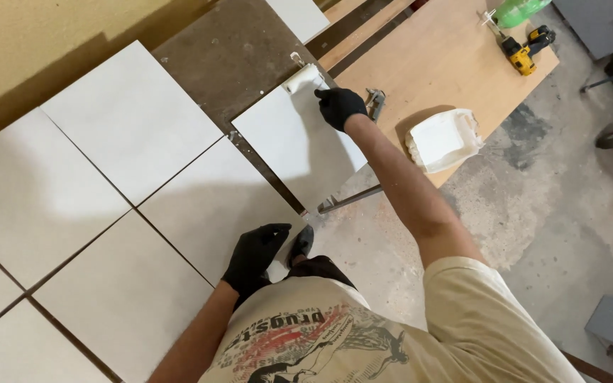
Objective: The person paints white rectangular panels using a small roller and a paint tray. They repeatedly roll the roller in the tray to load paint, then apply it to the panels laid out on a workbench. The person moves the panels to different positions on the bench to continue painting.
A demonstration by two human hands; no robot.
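Over a white panel [296,145], gloved right hand [338,106] clamped on paint roller [303,78], gloved left hand [253,255] spread flat on adjacent panel [207,206], paint tray [443,140] nearby.

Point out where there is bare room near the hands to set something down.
Bare wood lies on the plywood board between the white paint tray and the yellow drill. Bare concrete floor is right of the right arm. It is crowded around the right hand, paint roller and small white panel.
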